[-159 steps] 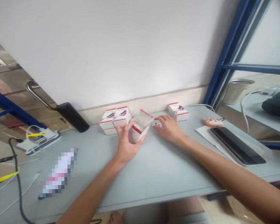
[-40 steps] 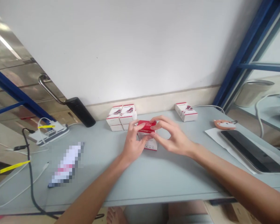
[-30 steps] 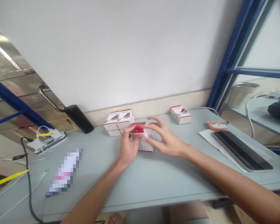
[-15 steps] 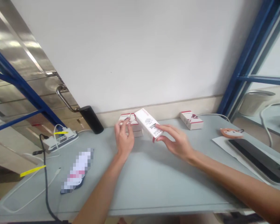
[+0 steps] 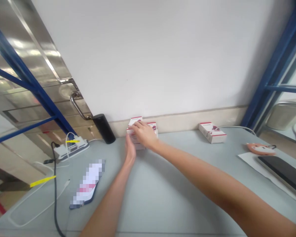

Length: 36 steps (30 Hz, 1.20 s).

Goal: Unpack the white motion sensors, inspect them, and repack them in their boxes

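A small white box (image 5: 136, 119) with red edges sits on top of other boxes near the wall. My right hand (image 5: 145, 134) lies over it, its fingers bent across the top and front. Upright along the left side of the stack is my left hand (image 5: 130, 149), its fingers straight and partly hidden behind the right hand. A lower box (image 5: 140, 147) shows beneath my right hand. Close on the right, another red-edged box (image 5: 153, 125) is mostly covered by that hand.
A separate box (image 5: 212, 133) lies farther right by the wall. A black cylinder (image 5: 104, 128) and a power strip (image 5: 72, 148) with cables are at left, near a blurred-out item (image 5: 87, 186). At right are an orange animal-shaped object (image 5: 260, 149) and a dark tablet-like device (image 5: 283, 174).
My right hand has carried the white box left onto the stack and is over it. My left hand has shifted from the stack's top to its left side. The view has turned slightly left.
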Available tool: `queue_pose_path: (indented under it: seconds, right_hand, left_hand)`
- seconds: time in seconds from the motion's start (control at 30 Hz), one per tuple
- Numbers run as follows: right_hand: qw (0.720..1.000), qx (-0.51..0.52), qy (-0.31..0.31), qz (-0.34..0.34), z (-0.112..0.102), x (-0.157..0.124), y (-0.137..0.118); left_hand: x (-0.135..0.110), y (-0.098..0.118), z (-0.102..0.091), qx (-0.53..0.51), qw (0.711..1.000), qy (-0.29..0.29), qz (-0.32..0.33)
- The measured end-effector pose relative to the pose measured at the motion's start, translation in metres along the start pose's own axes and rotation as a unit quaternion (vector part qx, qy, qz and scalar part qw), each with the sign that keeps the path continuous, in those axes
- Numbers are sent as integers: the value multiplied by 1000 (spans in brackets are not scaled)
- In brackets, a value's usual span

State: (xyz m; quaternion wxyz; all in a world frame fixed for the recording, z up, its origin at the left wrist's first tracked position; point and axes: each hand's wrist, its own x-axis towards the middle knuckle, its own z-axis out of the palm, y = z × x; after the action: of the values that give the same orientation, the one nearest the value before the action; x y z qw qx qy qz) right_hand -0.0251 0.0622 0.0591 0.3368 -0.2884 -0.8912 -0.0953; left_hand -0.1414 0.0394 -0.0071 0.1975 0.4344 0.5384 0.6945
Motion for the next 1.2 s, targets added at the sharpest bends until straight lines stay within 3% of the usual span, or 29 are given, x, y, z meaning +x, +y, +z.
queue_pose_path:
  seconds: [0.1, 0.17, 0.27, 0.37, 0.43, 0.53, 0.57, 0.63, 0.7, 0.77, 0.87, 0.93, 1.0, 1.07, 1.2]
  right_hand:
    - [998, 50, 15, 22, 6, 2, 2]
    - [992, 119, 11, 39, -4, 0, 4]
    - [974, 219, 35, 47, -38, -22, 22]
    - [991, 120, 25, 47, -78, -80, 71]
    - [989, -30, 21, 141, -97, -129, 114]
    - [917, -192, -29, 349, -113, -194, 169]
    - [889, -205, -63, 405, -116, -208, 180]
    - [869, -173, -109, 450, -118, -221, 190]
    - [869, -90, -95, 477, -117, -219, 185]
    - [869, 65, -43, 489, -114, -206, 166]
    - [808, 397, 11, 436, -106, -186, 122]
    - [761, 541, 3, 359, -101, -180, 92]
    - [756, 576, -40, 308, -98, -180, 69]
    - [759, 578, -74, 291, -97, -183, 57]
    - [780, 541, -37, 312, -97, -186, 54]
  left_hand:
    - [-1, 0, -3, 13, 1000, 7, -4]
    - [-2, 0, -6, 21, 1000, 3, -9]
    - [0, 0, -12, 29, 999, -17, -7]
    - [3, 0, -14, 37, 999, -28, 9]
    - [3, 1, -13, 44, 999, -22, 15]
    - [-3, 7, -8, 60, 998, 25, 22]
    - [-7, 11, -5, 70, 995, 60, 31]
    - [-18, 21, 1, 96, 982, 145, 71]
    - [-34, 33, 9, 145, 955, 187, 179]
    - [-52, 43, 19, 124, 963, 92, 220]
    - [-81, 51, 35, 68, 980, -158, 103]
    - [-96, 53, 43, 30, 965, -260, -16]
    - [-104, 55, 48, -1, 958, -279, -65]
    - [-105, 57, 47, -17, 958, -278, -64]
    - [-105, 58, 38, 42, 958, -278, 52]
